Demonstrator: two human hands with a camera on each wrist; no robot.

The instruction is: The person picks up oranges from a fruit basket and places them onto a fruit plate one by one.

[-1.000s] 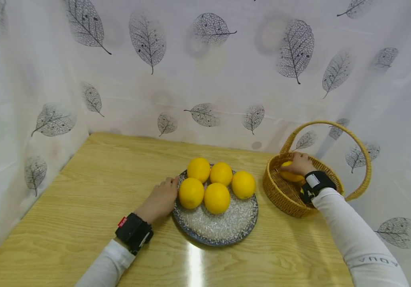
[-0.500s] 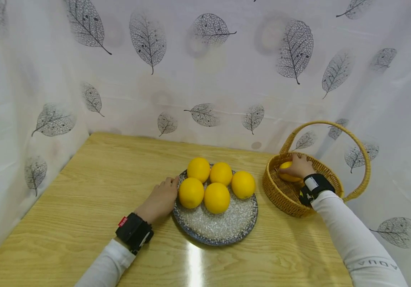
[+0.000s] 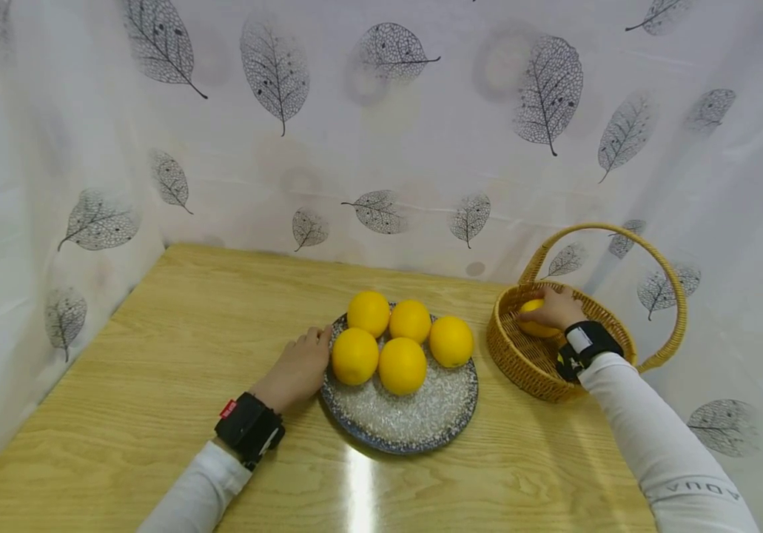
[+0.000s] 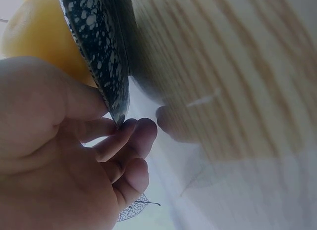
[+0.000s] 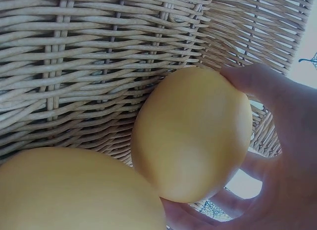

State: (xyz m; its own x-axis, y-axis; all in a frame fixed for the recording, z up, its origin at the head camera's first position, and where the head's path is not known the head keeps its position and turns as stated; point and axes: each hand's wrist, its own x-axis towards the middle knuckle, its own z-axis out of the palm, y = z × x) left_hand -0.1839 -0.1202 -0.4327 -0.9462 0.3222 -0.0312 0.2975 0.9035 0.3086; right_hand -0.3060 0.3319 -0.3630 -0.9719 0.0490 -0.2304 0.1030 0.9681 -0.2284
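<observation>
My left hand (image 3: 297, 370) pinches the left rim of a speckled dark-edged plate (image 3: 414, 426). In the left wrist view the thumb lies over the plate rim (image 4: 101, 47) and the fingers curl beneath it. Several yellow oranges (image 3: 402, 366) sit together on the plate's far half. My right hand (image 3: 557, 309) reaches inside a wicker basket (image 3: 521, 366) and holds an orange (image 3: 533, 320). The right wrist view shows thumb and fingers around that orange (image 5: 193, 136), against the woven surface. A second orange (image 5: 74, 190) lies beside it at the lower left.
The basket's tall arched handle (image 3: 677, 303) rises over the right forearm. Everything rests on a light wooden table (image 3: 221, 318). A leaf-print curtain (image 3: 328, 148) hangs behind the table and along both sides.
Almost nothing differs. The right hand and wrist have shifted very slightly left inside the basket; the left hand, plate and its oranges keep their places.
</observation>
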